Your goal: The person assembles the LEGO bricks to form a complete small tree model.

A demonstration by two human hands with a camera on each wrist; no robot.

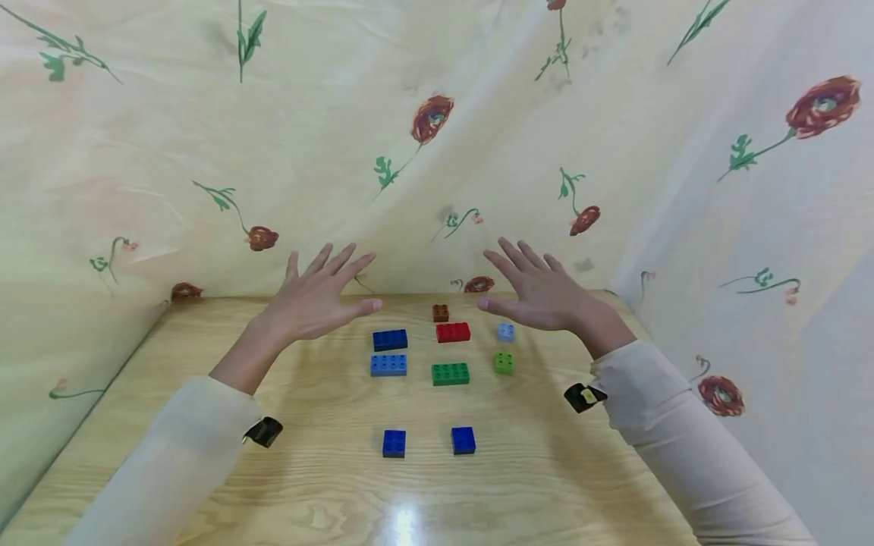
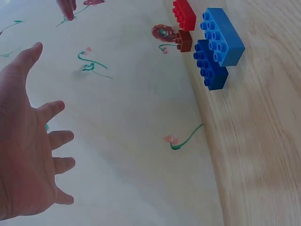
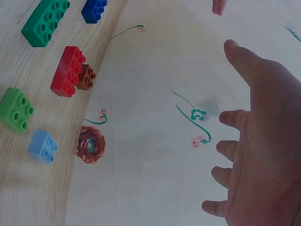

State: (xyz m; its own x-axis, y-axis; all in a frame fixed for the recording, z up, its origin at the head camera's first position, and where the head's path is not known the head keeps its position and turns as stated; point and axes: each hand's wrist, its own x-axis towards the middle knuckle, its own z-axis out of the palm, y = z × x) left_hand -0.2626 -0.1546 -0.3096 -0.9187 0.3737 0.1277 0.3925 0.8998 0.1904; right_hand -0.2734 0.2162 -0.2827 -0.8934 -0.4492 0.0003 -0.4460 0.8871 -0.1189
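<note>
My left hand (image 1: 310, 303) is held above the table with fingers spread, near the dark blue brick (image 1: 390, 340) and the medium blue brick (image 1: 388, 365). On the other side my right hand (image 1: 542, 292) hovers, fingers also spread, close to the small light blue brick (image 1: 505, 332) and the lime green brick (image 1: 504, 363). Between the hands lie a brown brick (image 1: 440, 313), a red brick (image 1: 454, 332) and a green brick (image 1: 451, 374). Both palms show bare in the wrist views, the left hand (image 2: 28, 141) and the right hand (image 3: 268, 146) holding nothing.
Nearer the front of the wooden table (image 1: 328, 485) sit two square blue bricks, one at left (image 1: 394, 444) and another at right (image 1: 463, 440). A flowered cloth (image 1: 328, 152) hangs behind the table and along its sides. Each sleeve carries a dark strap.
</note>
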